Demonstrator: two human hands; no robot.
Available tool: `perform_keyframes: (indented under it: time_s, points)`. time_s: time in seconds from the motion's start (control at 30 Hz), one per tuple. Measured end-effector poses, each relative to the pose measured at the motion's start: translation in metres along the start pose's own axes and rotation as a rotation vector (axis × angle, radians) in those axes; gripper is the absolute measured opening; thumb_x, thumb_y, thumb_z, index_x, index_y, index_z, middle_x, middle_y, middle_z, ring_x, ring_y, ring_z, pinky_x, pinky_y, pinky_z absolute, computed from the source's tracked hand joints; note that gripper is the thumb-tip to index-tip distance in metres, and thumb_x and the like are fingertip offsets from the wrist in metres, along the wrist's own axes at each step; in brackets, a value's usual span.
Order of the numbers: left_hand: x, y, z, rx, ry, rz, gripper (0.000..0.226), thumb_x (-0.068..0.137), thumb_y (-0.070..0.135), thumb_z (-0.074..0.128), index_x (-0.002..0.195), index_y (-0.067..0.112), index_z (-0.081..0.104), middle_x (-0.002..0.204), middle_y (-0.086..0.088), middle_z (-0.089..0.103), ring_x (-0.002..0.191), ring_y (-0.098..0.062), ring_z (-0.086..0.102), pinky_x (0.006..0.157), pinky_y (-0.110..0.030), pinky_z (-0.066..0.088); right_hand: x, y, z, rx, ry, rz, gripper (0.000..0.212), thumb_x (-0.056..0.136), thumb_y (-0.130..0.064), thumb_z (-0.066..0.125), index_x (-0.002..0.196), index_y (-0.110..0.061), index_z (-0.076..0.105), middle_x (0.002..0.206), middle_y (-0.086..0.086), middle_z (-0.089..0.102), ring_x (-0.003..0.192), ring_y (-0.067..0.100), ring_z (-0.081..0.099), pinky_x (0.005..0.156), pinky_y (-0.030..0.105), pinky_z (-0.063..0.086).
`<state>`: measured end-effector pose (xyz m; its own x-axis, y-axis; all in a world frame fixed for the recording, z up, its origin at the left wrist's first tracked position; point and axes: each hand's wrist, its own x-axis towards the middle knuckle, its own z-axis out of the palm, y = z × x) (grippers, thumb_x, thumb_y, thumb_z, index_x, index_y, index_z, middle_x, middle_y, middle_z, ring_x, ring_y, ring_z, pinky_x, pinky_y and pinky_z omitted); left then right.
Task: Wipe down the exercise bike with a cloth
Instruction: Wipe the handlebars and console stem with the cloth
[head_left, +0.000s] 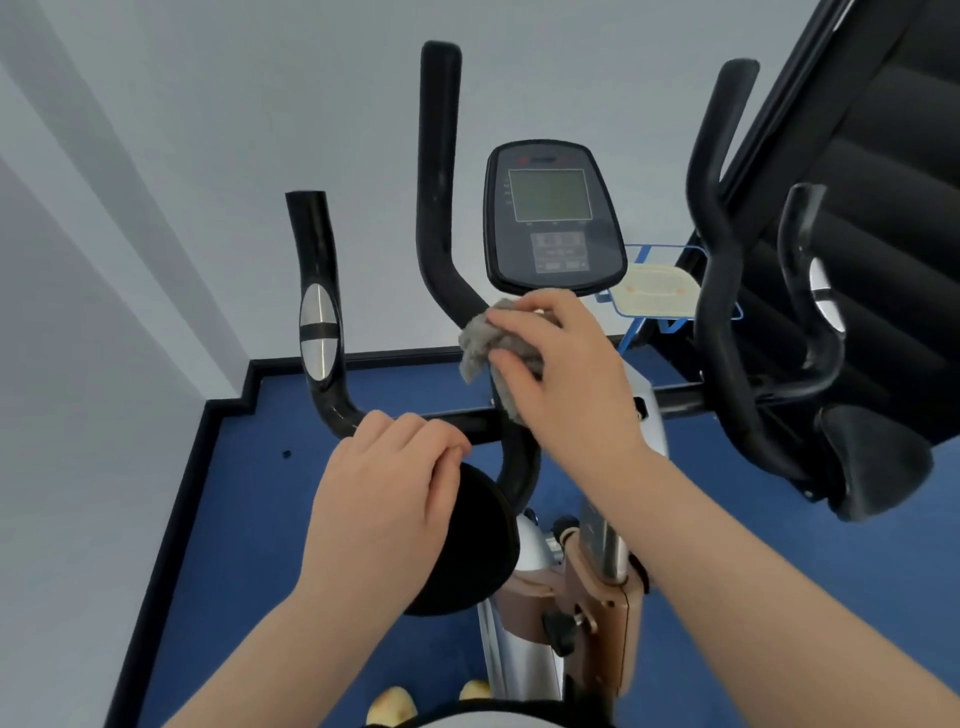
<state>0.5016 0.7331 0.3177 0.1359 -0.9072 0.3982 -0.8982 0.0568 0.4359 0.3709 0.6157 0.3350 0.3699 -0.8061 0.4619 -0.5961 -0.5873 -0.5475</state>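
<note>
The exercise bike fills the middle of the view, with black handlebars (439, 171) and a dark console (553, 215) with a grey screen. My right hand (561, 364) grips a crumpled grey cloth (485, 340) against the handlebar stem just below the console. My left hand (387, 483) is curled round the horizontal handlebar bar (480, 423) at the lower left, above a round black pad (467, 551). A silver pulse sensor (319, 332) sits on the left grip. The silver and copper post (587, 587) runs down between my forearms.
A second black machine (878, 218) with curved grips stands close on the right. A blue frame holding a cream pedal plate (657, 291) sits behind the console. White walls (156, 156) close in at the left and back, above blue carpet (249, 519).
</note>
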Motion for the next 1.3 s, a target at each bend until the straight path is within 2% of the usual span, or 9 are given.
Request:
perform_keyframes:
  time_s: [0.2, 0.33, 0.5, 0.67, 0.77, 0.87, 1.03, 1.17, 1.3]
  points:
    - [-0.001, 0.001, -0.001, -0.004, 0.002, -0.028, 0.016, 0.09, 0.021, 0.053, 0.087, 0.022, 0.068, 0.083, 0.012, 0.064, 0.076, -0.014, 0.052, 0.067, -0.038, 0.048, -0.038, 0.005, 0.005, 0.013, 0.071, 0.02, 0.033, 0.087, -0.019, 0.069, 0.12, -0.021, 0.067, 0.118, -0.002, 0.055, 0.108, 0.014, 0.053, 0.085, 0.034, 0.051]
    - [-0.001, -0.001, 0.001, -0.005, 0.001, -0.014, 0.015, 0.092, 0.02, 0.054, 0.087, 0.022, 0.068, 0.082, 0.012, 0.064, 0.075, -0.014, 0.05, 0.067, -0.037, 0.047, -0.008, 0.007, 0.004, 0.087, 0.076, 0.074, 0.025, 0.089, -0.018, 0.067, 0.114, -0.017, 0.07, 0.111, -0.004, 0.055, 0.102, 0.008, 0.053, 0.086, 0.011, 0.041]
    - [-0.001, 0.0, 0.001, -0.027, 0.004, -0.036, 0.014, 0.092, 0.02, 0.055, 0.086, 0.023, 0.067, 0.083, 0.014, 0.063, 0.077, -0.012, 0.05, 0.068, -0.037, 0.047, -0.068, -0.001, 0.009, 0.209, 0.18, 0.186, 0.022, 0.082, -0.016, 0.075, 0.103, -0.018, 0.069, 0.102, -0.007, 0.051, 0.095, 0.006, 0.056, 0.08, 0.018, 0.05]
    - [-0.001, -0.001, 0.003, -0.027, 0.004, -0.045, 0.014, 0.095, 0.017, 0.058, 0.087, 0.024, 0.067, 0.082, 0.013, 0.062, 0.078, -0.013, 0.048, 0.067, -0.035, 0.046, -0.048, 0.013, 0.0, 0.24, 0.181, 0.198, 0.018, 0.079, -0.015, 0.077, 0.095, -0.021, 0.071, 0.095, -0.008, 0.051, 0.092, -0.008, 0.05, 0.079, 0.003, 0.038]
    - [-0.001, -0.001, 0.001, -0.036, -0.005, -0.039, 0.015, 0.094, 0.02, 0.054, 0.087, 0.024, 0.067, 0.083, 0.014, 0.062, 0.078, -0.013, 0.048, 0.068, -0.034, 0.046, -0.058, 0.009, 0.006, 0.292, 0.243, 0.289, 0.018, 0.08, -0.012, 0.078, 0.094, -0.021, 0.07, 0.096, -0.008, 0.052, 0.093, -0.009, 0.051, 0.08, 0.002, 0.037]
    - [-0.003, 0.001, -0.001, -0.021, 0.0, -0.05, 0.015, 0.093, 0.021, 0.053, 0.087, 0.025, 0.067, 0.083, 0.016, 0.062, 0.077, -0.011, 0.048, 0.068, -0.034, 0.046, -0.091, 0.002, 0.006, 0.296, 0.205, 0.212, 0.022, 0.078, -0.009, 0.078, 0.094, -0.02, 0.068, 0.096, -0.012, 0.051, 0.095, -0.001, 0.055, 0.08, 0.006, 0.042]
    - [-0.001, -0.001, 0.002, -0.01, 0.001, -0.03, 0.017, 0.094, 0.022, 0.051, 0.087, 0.023, 0.067, 0.083, 0.013, 0.063, 0.078, -0.013, 0.049, 0.068, -0.035, 0.046, -0.051, 0.01, 0.009, 0.274, 0.233, 0.187, 0.016, 0.081, -0.009, 0.075, 0.095, -0.014, 0.07, 0.095, -0.009, 0.048, 0.092, -0.007, 0.051, 0.08, 0.004, 0.038]
    - [-0.003, 0.0, 0.002, -0.025, 0.019, -0.053, 0.015, 0.094, 0.017, 0.056, 0.087, 0.024, 0.067, 0.083, 0.015, 0.062, 0.078, -0.012, 0.048, 0.067, -0.034, 0.046, -0.1, 0.006, 0.018, 0.246, 0.255, 0.076, 0.015, 0.083, -0.017, 0.07, 0.097, -0.013, 0.069, 0.099, -0.005, 0.047, 0.094, 0.006, 0.055, 0.079, 0.013, 0.045]
    - [-0.001, -0.001, 0.005, -0.001, 0.022, -0.03, 0.018, 0.093, 0.023, 0.05, 0.087, 0.023, 0.067, 0.083, 0.013, 0.063, 0.078, -0.012, 0.049, 0.068, -0.032, 0.045, -0.062, 0.018, 0.016, 0.204, 0.229, 0.013, 0.015, 0.081, -0.003, 0.073, 0.095, -0.007, 0.071, 0.099, 0.001, 0.05, 0.093, 0.0, 0.051, 0.081, 0.012, 0.042]
